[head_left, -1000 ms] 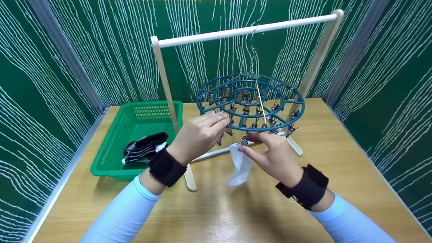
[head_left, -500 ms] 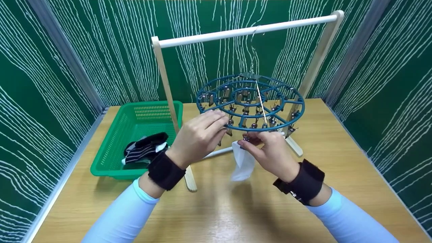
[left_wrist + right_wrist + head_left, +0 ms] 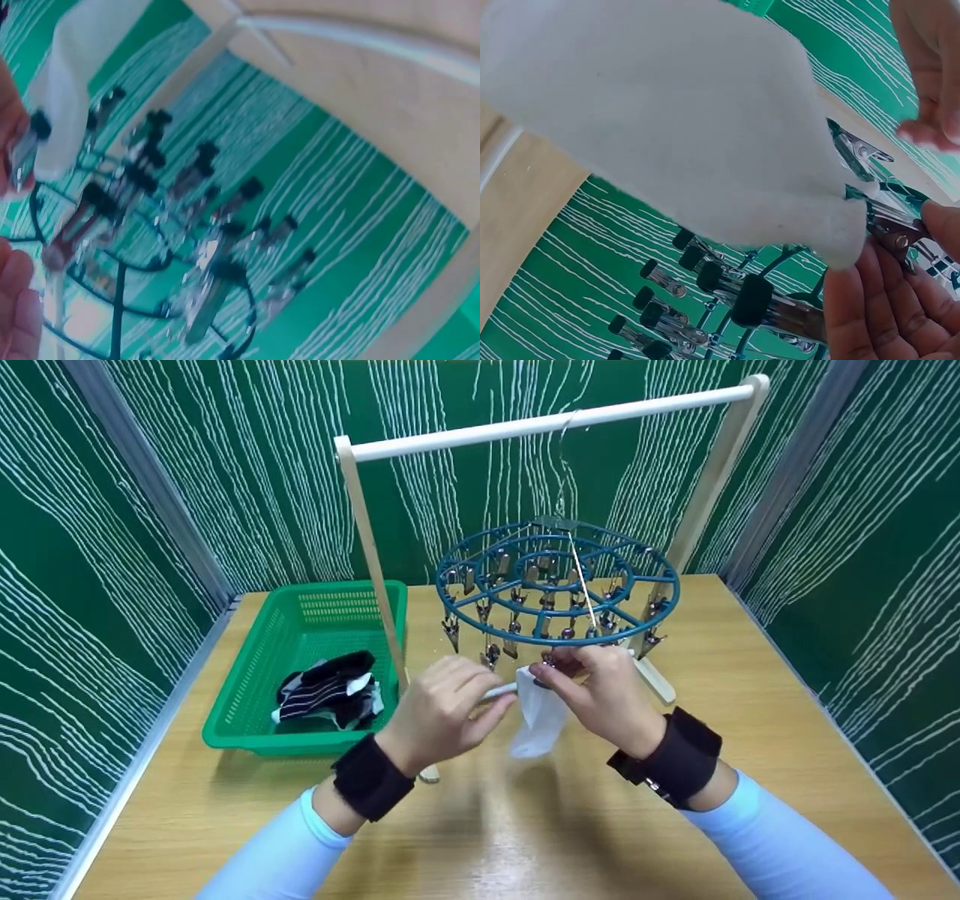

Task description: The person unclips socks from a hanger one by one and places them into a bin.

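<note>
My right hand [image 3: 611, 694] pinches a metal clip [image 3: 892, 234] at the near edge of a round blue clip hanger [image 3: 472, 627]. A white sock [image 3: 540, 720] hangs from that clip, its edge between the clip's jaws in the right wrist view. Just left of the sock is my left hand [image 3: 446, 705], below the hanger's ring, its fingers loosely bent and holding nothing. Several other metal clips [image 3: 489, 655] dangle from the rings. In the left wrist view, blurred clips [image 3: 210, 300] and part of the white sock [image 3: 64, 97] show.
A stand with a white bar [image 3: 495, 433] and wooden legs [image 3: 367, 532] bears the hanger by its hook. To the left, a green basket [image 3: 244, 738] holds dark striped socks [image 3: 326, 697]. Green walls with white lines surround the wooden table [image 3: 262, 817].
My left hand has let go of the hanger's rim and dropped lower. The right hand has closed in on the clip and stays there, with the sock hanging from it.
</note>
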A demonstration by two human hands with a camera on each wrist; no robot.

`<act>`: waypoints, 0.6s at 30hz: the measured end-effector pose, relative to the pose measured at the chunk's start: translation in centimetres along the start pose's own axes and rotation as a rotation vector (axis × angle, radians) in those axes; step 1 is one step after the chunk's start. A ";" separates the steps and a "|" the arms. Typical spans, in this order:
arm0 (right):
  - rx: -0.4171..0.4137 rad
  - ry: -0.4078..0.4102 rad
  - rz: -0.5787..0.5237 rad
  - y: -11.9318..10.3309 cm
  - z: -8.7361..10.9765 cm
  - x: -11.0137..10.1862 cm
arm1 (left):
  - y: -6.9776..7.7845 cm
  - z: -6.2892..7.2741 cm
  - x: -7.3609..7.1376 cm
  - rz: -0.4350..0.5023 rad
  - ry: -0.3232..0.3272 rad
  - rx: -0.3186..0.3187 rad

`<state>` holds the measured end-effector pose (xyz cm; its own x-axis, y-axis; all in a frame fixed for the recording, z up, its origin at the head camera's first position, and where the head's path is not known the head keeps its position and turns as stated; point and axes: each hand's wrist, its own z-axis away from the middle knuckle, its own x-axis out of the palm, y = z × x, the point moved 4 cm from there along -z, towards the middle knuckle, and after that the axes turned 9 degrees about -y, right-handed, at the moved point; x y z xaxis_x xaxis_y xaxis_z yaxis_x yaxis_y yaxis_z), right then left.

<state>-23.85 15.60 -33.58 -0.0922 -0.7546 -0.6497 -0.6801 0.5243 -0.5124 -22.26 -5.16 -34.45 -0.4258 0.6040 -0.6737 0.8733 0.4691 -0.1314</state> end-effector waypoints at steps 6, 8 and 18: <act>0.007 0.007 -0.013 0.1 -0.1 0.0 | 0.6 1.0 2.7 0.026 -0.241 -0.086; 0.009 0.011 -0.011 0.1 -0.1 -0.1 | 0.6 1.2 3.7 0.060 -0.349 -0.144; 0.002 0.016 -0.011 0.0 -0.1 0.1 | -0.4 2.1 7.7 0.356 -0.683 -0.446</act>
<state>-23.91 15.44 -33.62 -0.0964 -0.7666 -0.6348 -0.6794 0.5168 -0.5210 -25.34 -2.06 -41.11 0.2115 0.3124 -0.9261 0.6929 0.6203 0.3675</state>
